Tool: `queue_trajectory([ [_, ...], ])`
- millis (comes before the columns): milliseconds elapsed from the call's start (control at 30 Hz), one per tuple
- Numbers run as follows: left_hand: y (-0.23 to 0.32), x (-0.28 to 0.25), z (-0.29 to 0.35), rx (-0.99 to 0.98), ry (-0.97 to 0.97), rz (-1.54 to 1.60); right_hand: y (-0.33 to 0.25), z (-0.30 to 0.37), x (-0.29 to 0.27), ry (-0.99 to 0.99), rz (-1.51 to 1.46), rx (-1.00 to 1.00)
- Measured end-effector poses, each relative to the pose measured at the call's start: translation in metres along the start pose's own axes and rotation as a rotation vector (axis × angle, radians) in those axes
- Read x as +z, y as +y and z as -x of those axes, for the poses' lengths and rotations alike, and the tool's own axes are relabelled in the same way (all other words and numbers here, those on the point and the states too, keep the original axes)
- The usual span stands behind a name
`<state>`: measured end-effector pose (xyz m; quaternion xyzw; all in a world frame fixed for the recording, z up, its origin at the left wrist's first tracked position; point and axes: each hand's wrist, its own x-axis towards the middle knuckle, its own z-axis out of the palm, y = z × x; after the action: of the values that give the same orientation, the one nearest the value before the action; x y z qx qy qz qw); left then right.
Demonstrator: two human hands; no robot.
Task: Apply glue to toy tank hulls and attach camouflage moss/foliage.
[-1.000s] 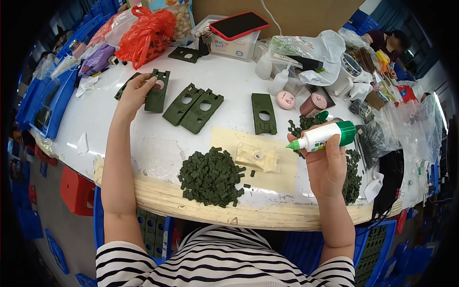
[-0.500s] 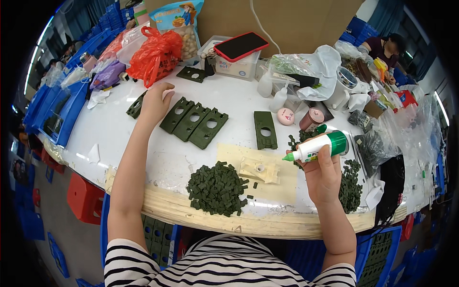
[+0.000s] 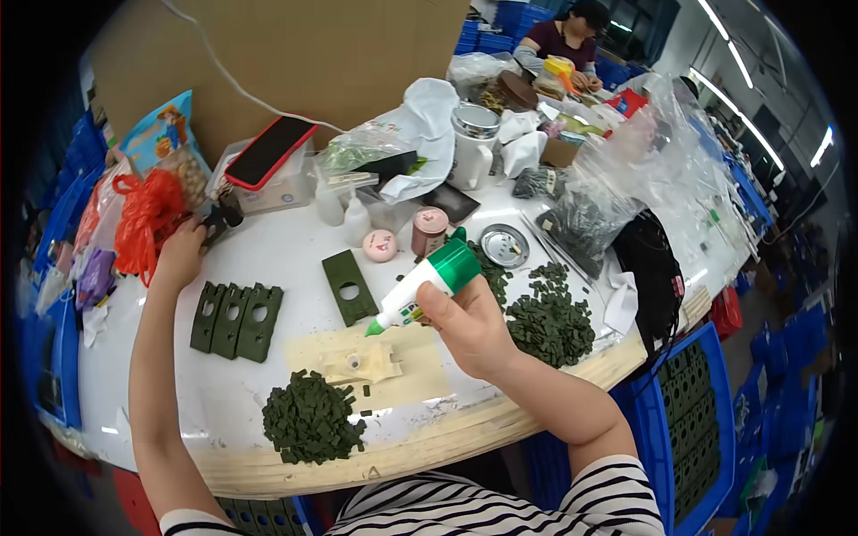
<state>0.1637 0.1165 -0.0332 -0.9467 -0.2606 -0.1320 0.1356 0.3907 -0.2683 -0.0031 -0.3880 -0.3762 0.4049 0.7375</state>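
Note:
My right hand (image 3: 472,326) is shut on a white glue bottle with a green cap (image 3: 427,288). Its nozzle points down-left over a tan paper patch (image 3: 366,362) with a small beige part on it. My left hand (image 3: 181,255) is stretched to the far left, its fingers on a dark green plate (image 3: 217,223) beside a red net bag (image 3: 143,219). Three green plates with round holes (image 3: 237,319) lie side by side below that hand. A single green plate (image 3: 349,286) lies near the bottle tip. A heap of small green pieces (image 3: 311,417) sits at the table's front edge.
A second heap of green pieces (image 3: 550,320) lies right of my right hand. At the back stand a clear box with a red phone (image 3: 268,152), a white mug (image 3: 472,147), small pink jars (image 3: 429,230), a metal lid (image 3: 504,246) and plastic bags. Another person (image 3: 567,36) sits far behind.
My left hand has left the row of green plates and reached further back-left to another plate. The right hand still holds the glue bottle, now tilted lower over the tan patch.

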Motion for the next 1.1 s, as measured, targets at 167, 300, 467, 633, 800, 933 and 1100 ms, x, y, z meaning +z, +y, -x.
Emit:
queue_trajectory([
  [167, 0.032, -0.041, 0.042, -0.115, 0.003, 0.771, 0.001, -0.002, -0.009, 0.006, -0.012, -0.004],
  [300, 0.121, -0.095, 0.071, -0.245, 0.176, 1.589, -0.001, -0.008, -0.009, 0.054, 0.004, -0.052],
  [467, 0.162, -0.121, 0.085, -0.209, -0.077, 2.167, -0.027, -0.037, 0.016, 0.019, -0.039, -0.108],
  [633, 0.183, -0.122, 0.083, -0.196, -0.38, 2.435, -0.034, -0.043, 0.036, -0.064, -0.025, -0.178],
  [800, 0.192, -0.111, 0.091, -0.241, -0.546, 2.547, -0.003, -0.021, 0.028, -0.025, 0.187, -0.169],
  [933, 0.196, -0.111, 0.099, -0.359, -0.663, 2.473, 0.015, -0.017, 0.026, -0.041, 0.173, -0.121],
  [1100, 0.197, -0.106, 0.1, -0.342, -0.732, 2.399, 0.009, -0.021, 0.034, -0.097, 0.122, -0.066],
])
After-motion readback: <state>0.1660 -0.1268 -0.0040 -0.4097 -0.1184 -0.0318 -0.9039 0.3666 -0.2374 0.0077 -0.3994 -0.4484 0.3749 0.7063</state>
